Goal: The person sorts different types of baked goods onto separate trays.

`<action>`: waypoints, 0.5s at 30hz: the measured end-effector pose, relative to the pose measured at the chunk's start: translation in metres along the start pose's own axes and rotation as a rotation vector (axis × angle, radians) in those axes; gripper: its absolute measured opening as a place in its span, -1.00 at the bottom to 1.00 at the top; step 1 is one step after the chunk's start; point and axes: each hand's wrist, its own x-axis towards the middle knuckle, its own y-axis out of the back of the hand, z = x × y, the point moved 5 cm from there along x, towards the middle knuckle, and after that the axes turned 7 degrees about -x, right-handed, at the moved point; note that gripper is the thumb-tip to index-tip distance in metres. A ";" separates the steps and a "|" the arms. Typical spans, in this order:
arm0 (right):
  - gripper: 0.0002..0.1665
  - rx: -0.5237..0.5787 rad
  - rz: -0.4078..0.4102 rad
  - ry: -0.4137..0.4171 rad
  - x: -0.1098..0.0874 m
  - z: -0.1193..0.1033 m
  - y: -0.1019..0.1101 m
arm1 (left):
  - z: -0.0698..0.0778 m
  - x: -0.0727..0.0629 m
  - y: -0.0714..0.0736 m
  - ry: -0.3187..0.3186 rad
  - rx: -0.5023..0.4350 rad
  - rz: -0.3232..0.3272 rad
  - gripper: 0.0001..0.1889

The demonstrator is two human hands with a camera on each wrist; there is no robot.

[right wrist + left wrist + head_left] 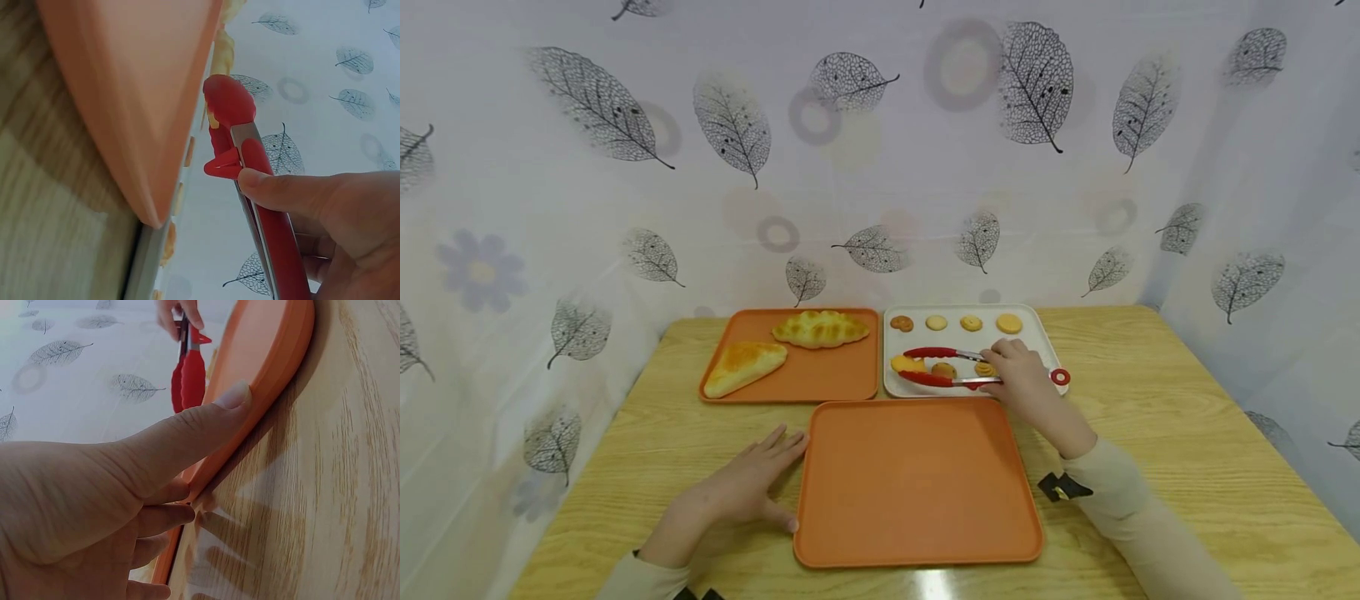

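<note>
My right hand (pixel 1033 392) grips a pair of red-and-silver tongs (pixel 931 352) over the white tray (pixel 1039 333). The two red tips lie either side of a yellow cookie (pixel 906 363) at the tray's front left; in the right wrist view, a bit of yellow shows by the red tips of the tongs (pixel 231 103). My left hand (pixel 730 498), fingers straight and spread, rests at the left side of the front orange tray (pixel 917 483). In the left wrist view its thumb lies against that tray's rim (pixel 275 369).
Behind, at left, another orange tray (pixel 827 379) holds a croissant-shaped bread (pixel 820 330) and a triangular bread (pixel 745 368). Several cookies sit on the white tray, including a round one (pixel 1009 323) at back right. A leaf-patterned cloth (pixel 865 192) hangs behind the wooden table (pixel 1150 400).
</note>
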 end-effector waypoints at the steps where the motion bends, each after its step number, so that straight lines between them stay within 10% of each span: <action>1: -0.46 -0.005 -0.007 -0.003 0.000 0.000 -0.001 | 0.000 0.000 0.000 0.001 -0.002 -0.001 0.20; 15: -0.44 0.019 -0.041 -0.044 -0.001 0.000 -0.010 | 0.001 0.000 0.001 0.001 -0.005 -0.003 0.21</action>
